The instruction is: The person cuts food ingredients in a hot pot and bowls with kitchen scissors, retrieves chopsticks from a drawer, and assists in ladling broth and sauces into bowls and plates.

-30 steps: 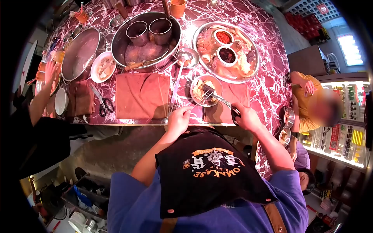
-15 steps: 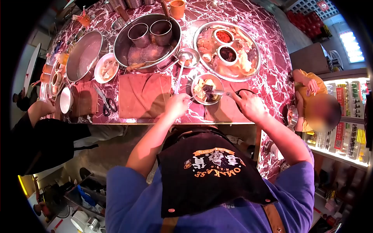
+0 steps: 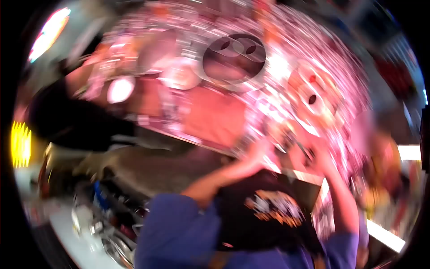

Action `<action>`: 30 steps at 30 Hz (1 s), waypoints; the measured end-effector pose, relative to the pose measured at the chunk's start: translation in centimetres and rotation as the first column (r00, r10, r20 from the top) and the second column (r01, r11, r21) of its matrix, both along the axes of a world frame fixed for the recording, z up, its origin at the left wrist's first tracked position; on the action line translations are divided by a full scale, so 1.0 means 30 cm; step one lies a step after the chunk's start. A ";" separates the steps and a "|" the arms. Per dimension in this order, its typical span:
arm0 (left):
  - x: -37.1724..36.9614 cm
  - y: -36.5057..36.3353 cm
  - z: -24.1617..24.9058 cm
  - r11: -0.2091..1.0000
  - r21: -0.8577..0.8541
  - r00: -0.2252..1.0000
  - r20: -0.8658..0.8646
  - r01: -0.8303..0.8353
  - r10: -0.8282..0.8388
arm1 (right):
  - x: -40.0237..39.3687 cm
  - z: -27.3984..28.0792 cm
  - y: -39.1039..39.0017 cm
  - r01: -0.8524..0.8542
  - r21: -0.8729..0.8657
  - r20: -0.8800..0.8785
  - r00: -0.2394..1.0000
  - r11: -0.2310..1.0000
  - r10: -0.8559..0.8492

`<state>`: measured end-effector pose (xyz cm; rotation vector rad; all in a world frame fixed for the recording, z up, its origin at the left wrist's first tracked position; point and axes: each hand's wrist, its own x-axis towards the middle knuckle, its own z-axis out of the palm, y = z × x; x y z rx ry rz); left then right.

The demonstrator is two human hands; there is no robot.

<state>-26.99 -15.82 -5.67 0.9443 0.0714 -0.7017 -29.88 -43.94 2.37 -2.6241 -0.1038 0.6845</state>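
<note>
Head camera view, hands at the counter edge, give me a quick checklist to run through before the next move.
1. Picture sharp enough to act on: not ok, heavy motion blur.
2. Left hand in view: ok, raised at the edge of the marble counter.
3. Right hand in view: ok, beside the left.
4. What either hand holds: cannot tell.
5. Big round pot on the counter: ok, beyond the hands.
6. Hands clear of the pot: ok.
</note>
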 end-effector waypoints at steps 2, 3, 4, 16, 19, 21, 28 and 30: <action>0.021 -0.043 -0.119 0.982 0.171 0.996 -0.012 -0.083 0.086 | 0.035 0.021 0.035 0.132 0.126 -0.054 0.991 0.983 -0.126; 0.033 -0.050 -0.172 0.723 0.637 0.797 0.567 -0.267 -0.206 | 0.041 0.050 0.063 0.228 0.151 -0.081 0.973 0.962 -0.218; 0.025 -0.028 -0.098 0.591 0.742 0.767 0.567 -0.317 -0.299 | 0.029 0.059 0.075 0.299 0.160 -0.091 0.953 0.941 -0.288; 0.114 -0.028 -0.262 0.899 0.305 0.795 0.603 -0.316 0.075 | -0.007 0.081 0.014 0.125 -0.131 0.092 0.989 0.984 -0.113; 0.131 0.007 -0.151 0.765 0.600 0.885 0.456 -0.233 -0.089 | -0.026 0.142 0.075 0.180 -0.184 0.093 0.982 0.966 -0.165; 0.126 0.016 -0.148 0.714 0.674 0.891 0.423 -0.188 -0.165 | -0.042 0.105 0.120 0.208 -0.185 0.120 0.975 0.961 -0.188; 0.124 0.039 -0.091 0.581 0.793 0.830 0.442 -0.185 -0.339 | -0.077 -0.034 0.153 0.268 -0.090 0.125 0.958 0.959 -0.256; 0.138 0.045 -0.105 0.595 0.760 0.799 0.516 -0.260 -0.310 | -0.111 -0.016 0.133 0.270 -0.106 0.091 0.961 0.957 -0.261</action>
